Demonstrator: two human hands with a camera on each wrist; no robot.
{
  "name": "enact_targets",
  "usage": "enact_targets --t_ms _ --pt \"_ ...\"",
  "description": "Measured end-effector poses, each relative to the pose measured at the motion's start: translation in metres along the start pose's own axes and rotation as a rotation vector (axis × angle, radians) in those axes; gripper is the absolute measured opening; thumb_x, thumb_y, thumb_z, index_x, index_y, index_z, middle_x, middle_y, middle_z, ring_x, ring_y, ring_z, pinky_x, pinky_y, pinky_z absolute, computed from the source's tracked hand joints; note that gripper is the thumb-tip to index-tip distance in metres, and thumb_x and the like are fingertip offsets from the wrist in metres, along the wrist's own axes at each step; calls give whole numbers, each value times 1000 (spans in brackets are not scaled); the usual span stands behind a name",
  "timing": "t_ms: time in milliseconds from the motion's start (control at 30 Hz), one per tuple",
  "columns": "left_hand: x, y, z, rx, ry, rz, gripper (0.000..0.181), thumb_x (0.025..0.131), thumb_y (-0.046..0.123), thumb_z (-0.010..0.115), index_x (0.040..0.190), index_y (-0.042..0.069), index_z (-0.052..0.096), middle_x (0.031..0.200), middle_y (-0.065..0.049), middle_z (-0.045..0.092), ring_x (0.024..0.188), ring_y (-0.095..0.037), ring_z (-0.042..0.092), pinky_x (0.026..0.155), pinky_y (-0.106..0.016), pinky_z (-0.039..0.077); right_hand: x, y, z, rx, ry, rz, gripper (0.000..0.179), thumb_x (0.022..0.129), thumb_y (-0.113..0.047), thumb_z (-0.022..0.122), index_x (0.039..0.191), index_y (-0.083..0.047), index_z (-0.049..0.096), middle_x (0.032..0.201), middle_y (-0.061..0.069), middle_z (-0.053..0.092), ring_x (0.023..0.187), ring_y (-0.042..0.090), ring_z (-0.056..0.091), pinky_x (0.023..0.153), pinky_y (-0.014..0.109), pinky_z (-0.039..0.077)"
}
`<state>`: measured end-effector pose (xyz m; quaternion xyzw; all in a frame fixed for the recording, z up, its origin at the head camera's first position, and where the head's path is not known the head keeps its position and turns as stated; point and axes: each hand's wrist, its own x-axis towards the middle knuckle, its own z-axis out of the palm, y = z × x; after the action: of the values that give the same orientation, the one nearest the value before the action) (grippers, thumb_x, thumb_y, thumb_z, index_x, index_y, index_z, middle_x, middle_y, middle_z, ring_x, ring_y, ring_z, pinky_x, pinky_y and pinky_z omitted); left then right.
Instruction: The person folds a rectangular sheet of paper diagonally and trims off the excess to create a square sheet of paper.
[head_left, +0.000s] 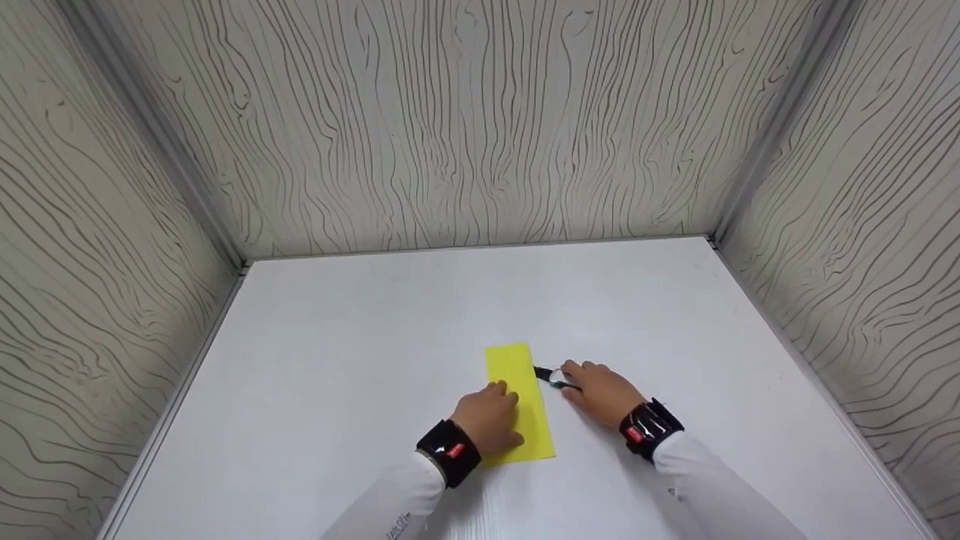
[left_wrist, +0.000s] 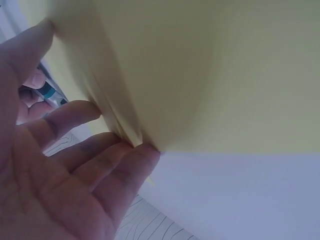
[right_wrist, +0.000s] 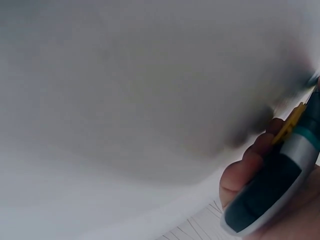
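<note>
A yellow sheet of paper point(head_left: 512, 361) lies lengthwise in front of me, its long right edge beside the right hand. My left hand point(head_left: 486, 421) rests on the sheet with its fingers spread. In the left wrist view, those fingertips point(left_wrist: 150, 150) touch the paper point(left_wrist: 225, 75) along a raised, creased strip. My right hand point(head_left: 604, 391) grips a utility knife point(head_left: 551, 376), its dark front end pointing at the sheet's right edge. The right wrist view shows the knife's dark grey handle point(right_wrist: 265, 192) with silver trim, a teal band and a ridged yellow piece. Its blade tip is hidden.
Under the paper is a white tabletop point(head_left: 360, 322). Wood-grain panels point(head_left: 465, 127) stand behind it and on both sides, joined by grey metal posts point(head_left: 161, 127). Both wrists wear black straps point(head_left: 651, 429) over white sleeves.
</note>
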<state>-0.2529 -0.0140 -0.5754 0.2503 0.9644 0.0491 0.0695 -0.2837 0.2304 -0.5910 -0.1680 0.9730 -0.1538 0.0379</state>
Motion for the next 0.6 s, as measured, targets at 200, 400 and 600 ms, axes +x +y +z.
enact_targets --t_ms 200,400,600 --pt "0 0 1 5 8 -5 59 89 45 86 133 8 73 146 -17 68 137 -33 67 105 -46 61 5 3 4 -1 -6 4 36 106 -28 69 137 -10 65 110 17 73 100 36 71 91 56 60" --pt "1 1 1 1 -1 -1 59 89 47 85 133 8 74 147 -17 68 137 -34 67 105 -47 61 4 4 1 2 -8 30 37 106 -27 70 138 -9 66 111 17 74 100 36 71 92 55 60" --pt "1 0 -2 -3 -25 -7 60 91 46 84 137 9 72 150 -17 66 140 -33 65 110 -46 58 9 0 -2 13 -6 10 35 106 -26 70 136 -9 65 109 18 73 98 38 71 89 57 60"
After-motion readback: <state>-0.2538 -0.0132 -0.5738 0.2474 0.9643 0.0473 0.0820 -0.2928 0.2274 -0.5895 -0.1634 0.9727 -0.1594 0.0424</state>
